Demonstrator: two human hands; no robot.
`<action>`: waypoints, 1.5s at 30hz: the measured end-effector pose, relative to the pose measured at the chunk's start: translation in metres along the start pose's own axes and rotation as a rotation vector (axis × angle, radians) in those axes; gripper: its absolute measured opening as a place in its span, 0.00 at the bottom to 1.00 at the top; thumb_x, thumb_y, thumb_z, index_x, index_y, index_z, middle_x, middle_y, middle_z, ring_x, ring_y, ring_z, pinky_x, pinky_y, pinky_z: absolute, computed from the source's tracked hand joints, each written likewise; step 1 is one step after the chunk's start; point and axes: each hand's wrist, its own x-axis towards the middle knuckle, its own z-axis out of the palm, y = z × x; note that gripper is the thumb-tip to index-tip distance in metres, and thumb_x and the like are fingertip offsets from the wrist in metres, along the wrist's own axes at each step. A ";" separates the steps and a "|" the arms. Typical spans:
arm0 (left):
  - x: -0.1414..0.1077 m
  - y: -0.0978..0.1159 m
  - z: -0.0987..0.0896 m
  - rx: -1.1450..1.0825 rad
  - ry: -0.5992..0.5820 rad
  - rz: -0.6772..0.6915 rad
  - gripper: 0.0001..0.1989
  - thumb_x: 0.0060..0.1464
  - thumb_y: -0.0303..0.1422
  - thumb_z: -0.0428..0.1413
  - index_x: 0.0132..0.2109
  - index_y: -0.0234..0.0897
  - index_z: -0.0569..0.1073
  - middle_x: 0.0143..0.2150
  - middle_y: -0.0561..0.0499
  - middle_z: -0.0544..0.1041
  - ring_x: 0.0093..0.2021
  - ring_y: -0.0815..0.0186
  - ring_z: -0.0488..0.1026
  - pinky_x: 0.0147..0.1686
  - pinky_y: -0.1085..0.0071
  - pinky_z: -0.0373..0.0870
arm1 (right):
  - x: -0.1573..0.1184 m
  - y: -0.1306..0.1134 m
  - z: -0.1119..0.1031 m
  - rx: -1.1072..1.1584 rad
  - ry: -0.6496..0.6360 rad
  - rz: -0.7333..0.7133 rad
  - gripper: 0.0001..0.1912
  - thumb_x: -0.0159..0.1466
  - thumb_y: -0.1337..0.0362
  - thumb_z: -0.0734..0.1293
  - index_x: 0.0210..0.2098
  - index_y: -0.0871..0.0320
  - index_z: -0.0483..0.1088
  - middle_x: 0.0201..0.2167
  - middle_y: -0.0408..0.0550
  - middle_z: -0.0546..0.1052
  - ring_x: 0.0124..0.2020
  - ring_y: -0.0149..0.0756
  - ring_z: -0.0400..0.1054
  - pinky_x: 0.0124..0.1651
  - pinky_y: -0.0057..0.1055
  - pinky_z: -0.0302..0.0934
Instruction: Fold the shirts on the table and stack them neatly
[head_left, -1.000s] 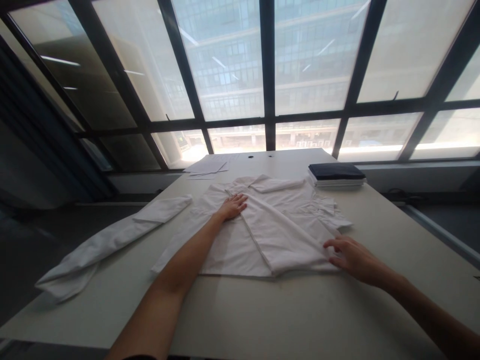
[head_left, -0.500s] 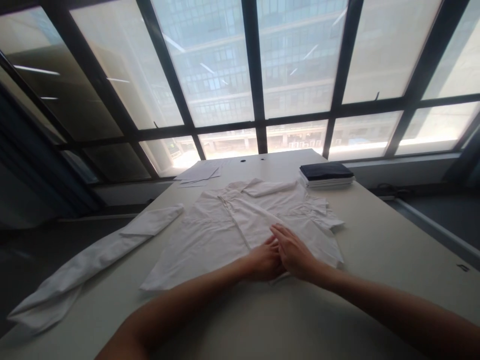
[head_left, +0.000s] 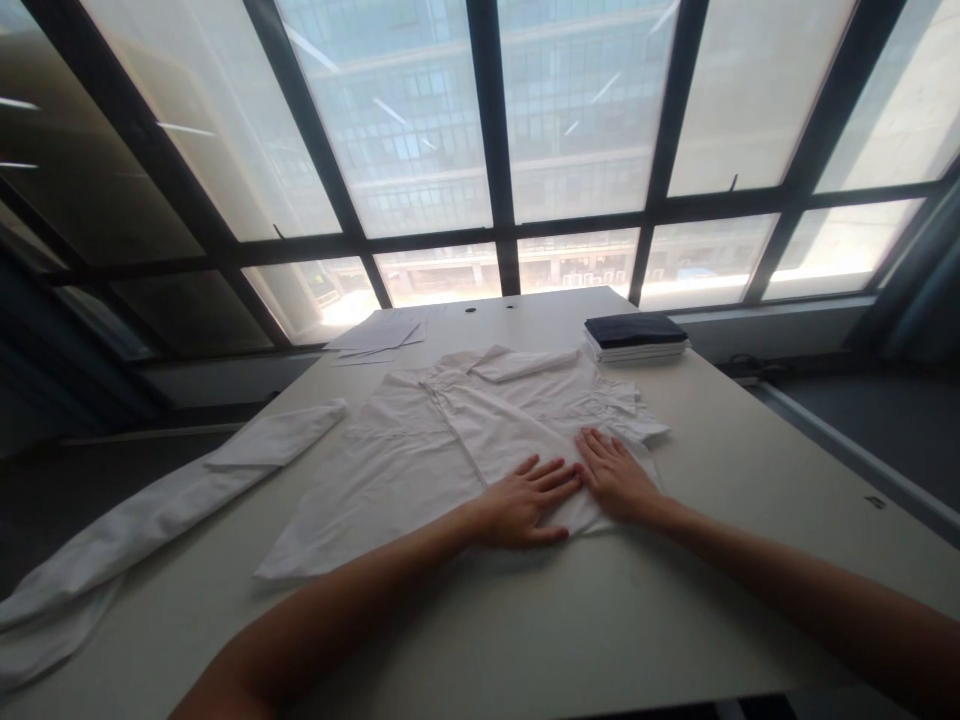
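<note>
Though wrinkly — white shirt [head_left: 420, 465]; hands [head_left: 525, 505] atop

Shirt [head_left: 412, 460] mid table [head_left: 465, 640], cloth piece [head_left: 172, 505] along left edge, papers [head_left: 379, 336] near far left corner, stack [head_left: 637, 340] by right edge, far end

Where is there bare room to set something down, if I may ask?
Bare table lies between the papers and folded stack, and between that stack and the right forearm. The white garment is crowded where left hand and right hand lie.
</note>
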 end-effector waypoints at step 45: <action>-0.002 0.030 -0.003 -0.182 -0.008 0.113 0.33 0.67 0.48 0.49 0.74 0.46 0.52 0.74 0.47 0.56 0.74 0.54 0.48 0.72 0.49 0.36 | 0.069 0.056 -0.012 -0.246 0.088 0.177 0.28 0.73 0.59 0.51 0.69 0.64 0.58 0.70 0.65 0.58 0.72 0.52 0.48 0.69 0.58 0.43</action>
